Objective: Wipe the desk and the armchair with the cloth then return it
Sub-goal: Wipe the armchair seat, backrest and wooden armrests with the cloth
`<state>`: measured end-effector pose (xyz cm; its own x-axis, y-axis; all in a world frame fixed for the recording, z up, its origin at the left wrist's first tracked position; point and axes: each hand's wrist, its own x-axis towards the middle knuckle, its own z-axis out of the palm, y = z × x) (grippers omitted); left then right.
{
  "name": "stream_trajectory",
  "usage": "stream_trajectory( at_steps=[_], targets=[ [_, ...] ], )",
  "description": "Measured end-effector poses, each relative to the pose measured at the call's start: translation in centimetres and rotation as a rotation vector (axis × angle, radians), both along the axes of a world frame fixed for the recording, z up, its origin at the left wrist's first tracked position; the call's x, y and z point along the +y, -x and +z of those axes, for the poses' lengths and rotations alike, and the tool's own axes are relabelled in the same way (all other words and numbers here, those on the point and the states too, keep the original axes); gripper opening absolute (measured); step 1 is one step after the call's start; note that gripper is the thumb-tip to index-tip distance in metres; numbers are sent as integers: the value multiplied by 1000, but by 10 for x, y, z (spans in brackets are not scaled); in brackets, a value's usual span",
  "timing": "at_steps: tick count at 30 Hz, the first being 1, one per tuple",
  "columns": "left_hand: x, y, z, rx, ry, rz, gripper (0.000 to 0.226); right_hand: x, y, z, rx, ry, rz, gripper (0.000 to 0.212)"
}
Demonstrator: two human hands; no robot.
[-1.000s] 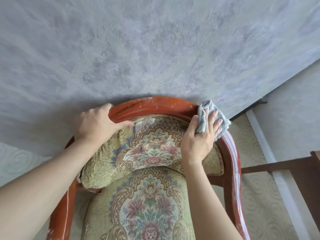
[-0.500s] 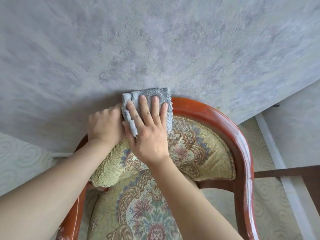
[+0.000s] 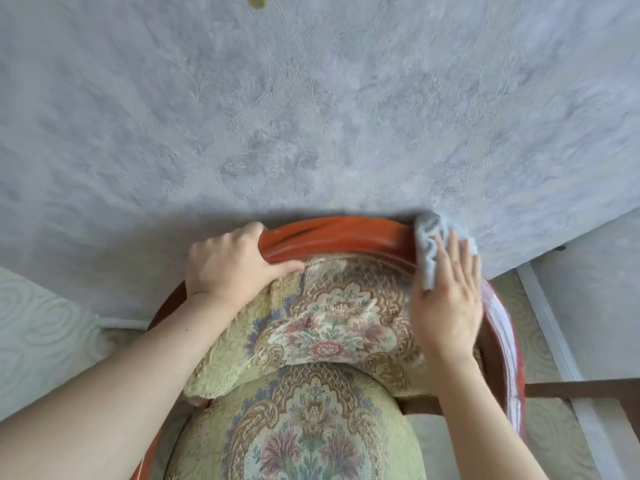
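Note:
The armchair (image 3: 332, 237) has a curved red-brown wooden top rail and green floral upholstery, and it stands with its back against the wall. My left hand (image 3: 232, 265) grips the left part of the top rail, fingers over the back and thumb on the cushion edge. My right hand (image 3: 446, 299) lies flat, fingers straight, pressing a folded grey cloth (image 3: 427, 251) onto the right bend of the rail. The desk is out of view.
A grey textured wall (image 3: 311, 116) fills the upper view right behind the chair. A white baseboard (image 3: 550, 323) runs down the right. A dark wooden bar (image 3: 581, 389) of other furniture juts in at the lower right. Patterned pale floor shows at both sides.
My right hand has slid the cloth from the top middle of the rail to its right bend. My left hand keeps its grip on the left of the rail.

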<state>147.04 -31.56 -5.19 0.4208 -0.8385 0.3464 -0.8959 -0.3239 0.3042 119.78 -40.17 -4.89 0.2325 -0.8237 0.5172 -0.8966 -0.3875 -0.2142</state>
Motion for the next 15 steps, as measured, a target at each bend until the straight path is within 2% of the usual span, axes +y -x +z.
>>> stream_trajectory(
  at_steps=[3,6,9,12,14,15],
  targets=[
    [4,3,1,-14,-32,10,85,11,-1,-5,-191,-58,-146,49],
    [4,4,2,-48,-50,10,83,20,-44,-5,-263,-55,-131,50],
    [5,4,0,-80,-77,33,75,42,-94,-8,-290,-45,147,45],
    [8,6,1,-21,-80,25,36,65,-138,-8,-281,-125,486,43],
    [10,8,1,20,-58,5,47,69,-143,-8,-227,-131,589,43],
    [10,8,2,22,-65,4,46,66,-138,-9,-185,-106,612,42]
  ],
)
